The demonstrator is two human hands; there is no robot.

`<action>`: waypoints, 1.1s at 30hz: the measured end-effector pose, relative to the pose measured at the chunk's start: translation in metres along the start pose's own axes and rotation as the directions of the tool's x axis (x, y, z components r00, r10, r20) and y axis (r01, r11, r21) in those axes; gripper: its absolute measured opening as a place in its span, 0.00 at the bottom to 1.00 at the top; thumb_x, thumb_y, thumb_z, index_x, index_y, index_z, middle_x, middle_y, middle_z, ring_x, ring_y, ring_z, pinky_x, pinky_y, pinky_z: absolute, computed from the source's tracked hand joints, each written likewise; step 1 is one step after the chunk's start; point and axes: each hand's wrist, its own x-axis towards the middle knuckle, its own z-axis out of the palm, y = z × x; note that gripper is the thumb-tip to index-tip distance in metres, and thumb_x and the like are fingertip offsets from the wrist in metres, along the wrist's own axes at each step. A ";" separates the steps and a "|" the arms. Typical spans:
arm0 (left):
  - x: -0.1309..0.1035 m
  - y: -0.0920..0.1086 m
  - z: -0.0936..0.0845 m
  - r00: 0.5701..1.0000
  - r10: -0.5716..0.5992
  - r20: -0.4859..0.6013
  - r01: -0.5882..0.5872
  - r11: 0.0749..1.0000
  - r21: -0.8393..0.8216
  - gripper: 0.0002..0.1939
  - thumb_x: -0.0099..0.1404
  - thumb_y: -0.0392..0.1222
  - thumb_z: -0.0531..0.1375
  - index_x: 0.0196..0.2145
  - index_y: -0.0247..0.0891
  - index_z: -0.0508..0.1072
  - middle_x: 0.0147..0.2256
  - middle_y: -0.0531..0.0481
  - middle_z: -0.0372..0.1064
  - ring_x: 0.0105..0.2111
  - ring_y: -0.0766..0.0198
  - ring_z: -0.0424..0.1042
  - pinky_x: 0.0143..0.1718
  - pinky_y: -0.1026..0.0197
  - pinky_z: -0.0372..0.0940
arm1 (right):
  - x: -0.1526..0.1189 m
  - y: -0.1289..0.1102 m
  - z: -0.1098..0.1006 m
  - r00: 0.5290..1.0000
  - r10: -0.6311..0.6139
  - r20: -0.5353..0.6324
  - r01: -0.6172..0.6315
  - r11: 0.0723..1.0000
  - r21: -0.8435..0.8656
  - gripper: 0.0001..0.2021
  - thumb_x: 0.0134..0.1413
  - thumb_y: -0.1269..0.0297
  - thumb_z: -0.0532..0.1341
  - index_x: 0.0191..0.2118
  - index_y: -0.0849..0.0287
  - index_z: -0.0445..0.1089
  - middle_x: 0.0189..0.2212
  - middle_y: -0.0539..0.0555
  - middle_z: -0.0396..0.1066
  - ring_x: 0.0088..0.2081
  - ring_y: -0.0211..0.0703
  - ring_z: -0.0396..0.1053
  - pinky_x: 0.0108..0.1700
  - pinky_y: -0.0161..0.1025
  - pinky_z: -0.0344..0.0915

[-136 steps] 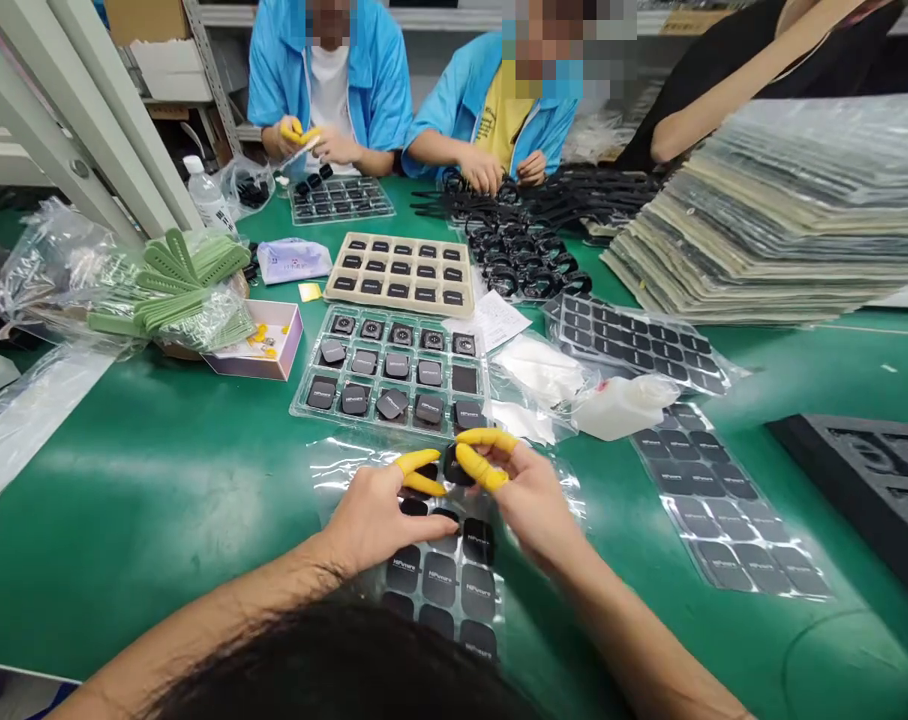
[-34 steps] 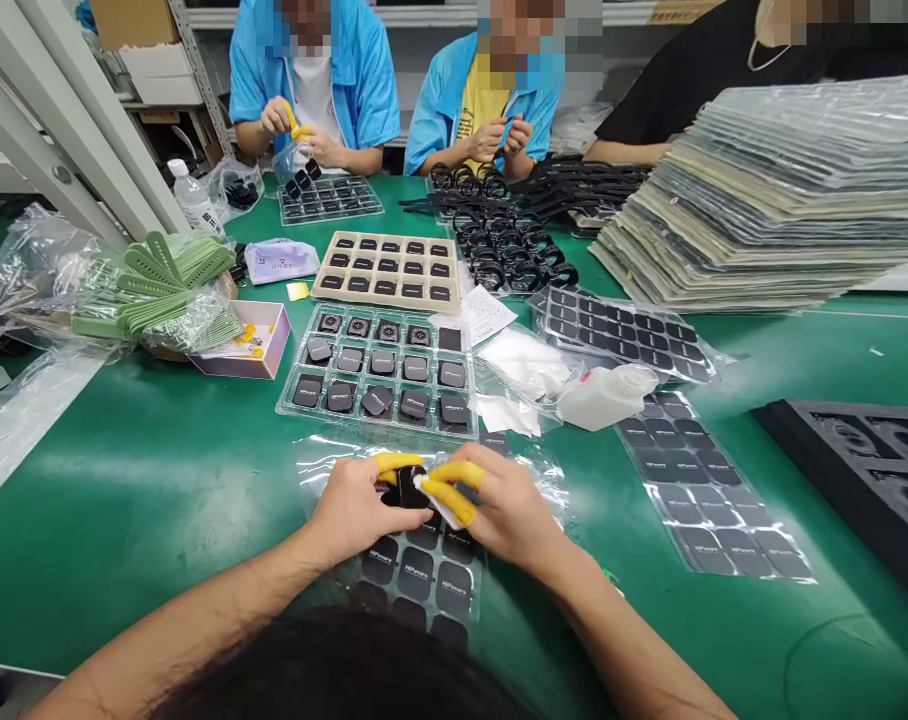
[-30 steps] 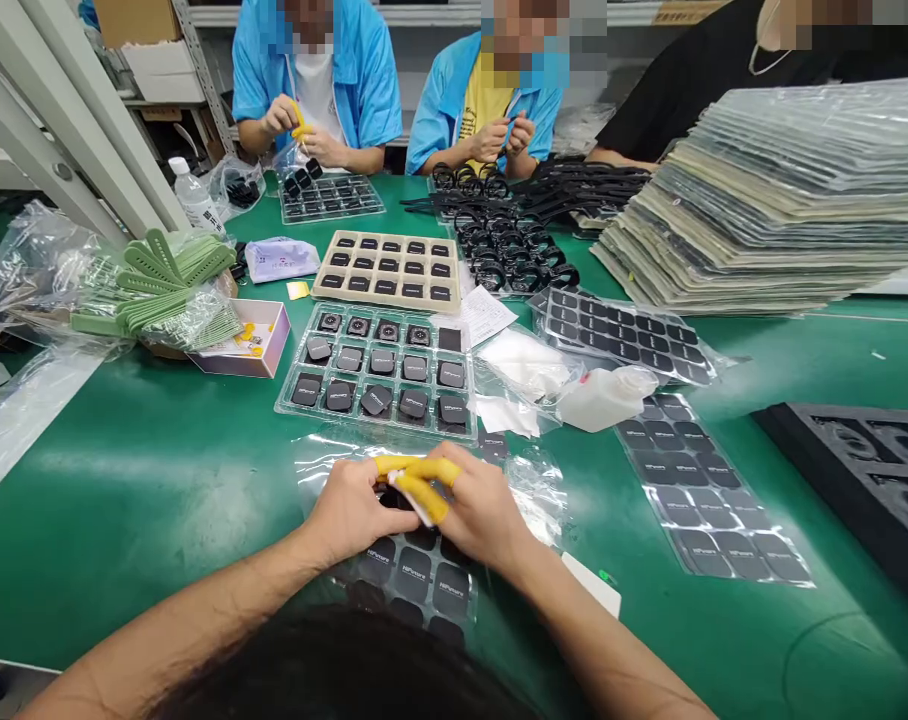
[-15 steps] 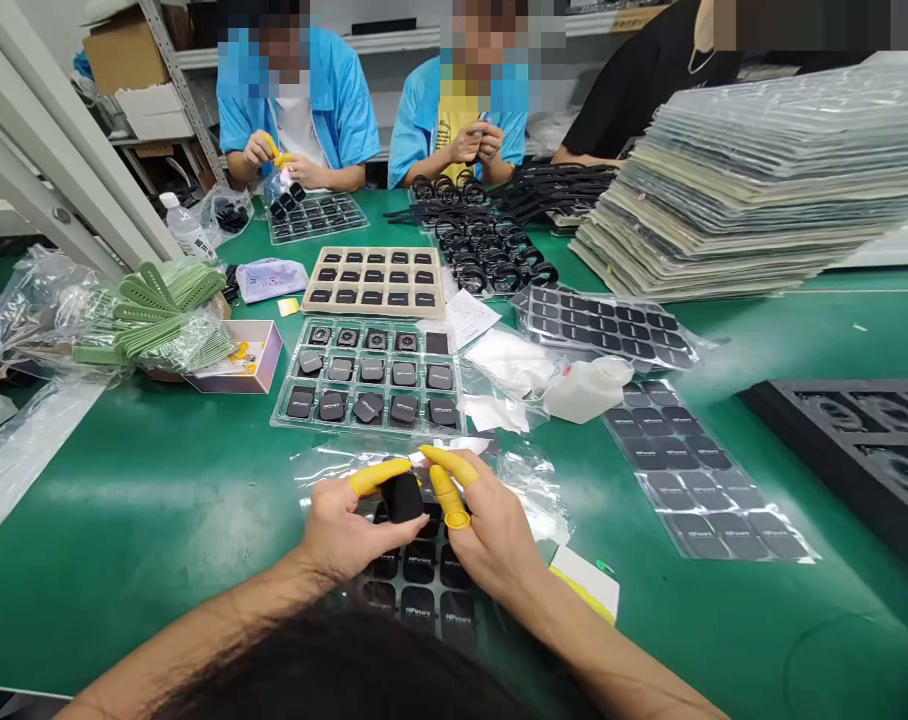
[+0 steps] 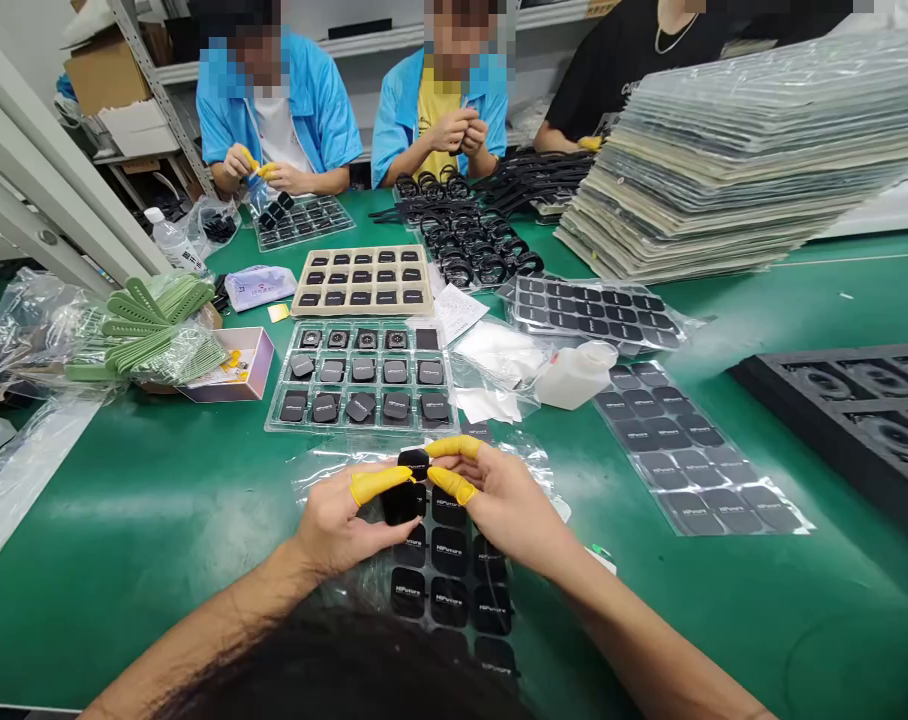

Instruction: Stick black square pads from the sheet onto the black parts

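Left hand (image 5: pixel 330 522) had a black block (image 5: pixel 400 506) pinched, yellow-sleeved finger to bare thumb, above the printed sheet (image 5: pixel 449 550). Right hand (image 5: pixel 505 492) gripped a labelled square (image 5: pixel 414 461) by its edge, just beyond. Likely risks: thumb contact smudging the block; uneven edge pinch twisting or dropping the square.

Two hands (image 5: pixel 341 520), one black square (image 5: pixel 399 507) in the left; one beige tray (image 5: pixel 349 287), fifteen dark pieces (image 5: pixel 386 298) in three rows of five; one clear tray (image 5: pixel 380 388), fifteen compartments (image 5: pixel 426 340), four watch faces (image 5: pixel 366 340) along its far edge; one open box (image 5: pixel 258 368).
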 end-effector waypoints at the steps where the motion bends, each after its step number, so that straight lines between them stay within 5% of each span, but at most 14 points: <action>1: 0.000 0.000 0.000 0.999 0.035 -0.005 -0.035 0.999 0.000 0.17 0.64 0.42 0.82 0.51 0.48 0.94 0.48 0.44 0.94 0.43 0.47 0.95 0.53 0.51 0.91 | 0.001 -0.002 0.000 1.000 0.017 0.013 -0.017 1.000 0.015 0.14 0.68 0.50 0.70 0.51 0.51 0.84 0.43 0.55 0.88 0.45 0.54 0.87 0.52 0.52 0.85; 6: -0.003 -0.002 0.001 0.998 0.065 0.018 -0.066 0.998 0.018 0.18 0.64 0.42 0.82 0.52 0.49 0.93 0.48 0.44 0.94 0.43 0.47 0.95 0.53 0.51 0.91 | 0.003 -0.007 0.002 1.000 0.019 0.019 -0.018 0.999 -0.047 0.16 0.63 0.43 0.74 0.40 0.51 0.80 0.35 0.51 0.80 0.36 0.49 0.78 0.41 0.47 0.78; 13: -0.003 -0.003 0.001 0.995 0.080 0.054 -0.077 0.995 -0.058 0.25 0.58 0.41 0.86 0.53 0.47 0.93 0.58 0.38 0.91 0.55 0.41 0.93 0.61 0.44 0.89 | 0.004 -0.012 -0.003 0.993 -0.103 0.053 0.110 0.980 -0.166 0.20 0.73 0.46 0.67 0.31 0.51 0.75 0.32 0.51 0.77 0.35 0.48 0.75 0.39 0.44 0.73; 19: -0.004 -0.001 0.001 0.984 -0.107 0.141 0.123 0.986 -0.109 0.31 0.52 0.39 0.88 0.54 0.47 0.93 0.65 0.37 0.88 0.61 0.36 0.90 0.66 0.40 0.85 | 0.006 -0.004 0.005 0.999 0.011 0.047 -0.012 0.999 0.033 0.20 0.67 0.39 0.73 0.47 0.51 0.84 0.38 0.53 0.84 0.40 0.51 0.81 0.45 0.49 0.81; 23: -0.004 0.001 0.000 0.969 -0.173 0.178 0.196 0.972 -0.126 0.29 0.53 0.39 0.87 0.53 0.49 0.94 0.67 0.39 0.86 0.64 0.36 0.89 0.69 0.39 0.83 | 0.008 -0.001 0.007 0.998 0.059 -0.003 -0.058 0.993 0.102 0.27 0.63 0.33 0.75 0.48 0.52 0.80 0.36 0.52 0.82 0.37 0.48 0.81 0.42 0.46 0.81; 28: 0.000 0.003 -0.001 0.924 -0.303 0.235 0.351 0.915 -0.200 0.29 0.49 0.42 0.88 0.51 0.50 0.95 0.69 0.39 0.84 0.68 0.34 0.86 0.72 0.35 0.79 | 0.005 -0.003 0.009 0.996 -0.028 -0.084 0.025 0.999 -0.032 0.25 0.72 0.31 0.67 0.47 0.51 0.76 0.31 0.50 0.81 0.32 0.46 0.78 0.37 0.43 0.74; 33: 0.003 0.006 0.000 0.853 -0.425 0.303 0.511 0.800 -0.316 0.30 0.47 0.45 0.88 0.50 0.47 0.95 0.67 0.37 0.87 0.68 0.34 0.86 0.70 0.38 0.81 | 0.002 -0.006 0.007 0.989 -0.134 -0.057 0.118 0.968 -0.221 0.17 0.80 0.41 0.62 0.46 0.48 0.77 0.29 0.49 0.82 0.30 0.48 0.78 0.36 0.42 0.70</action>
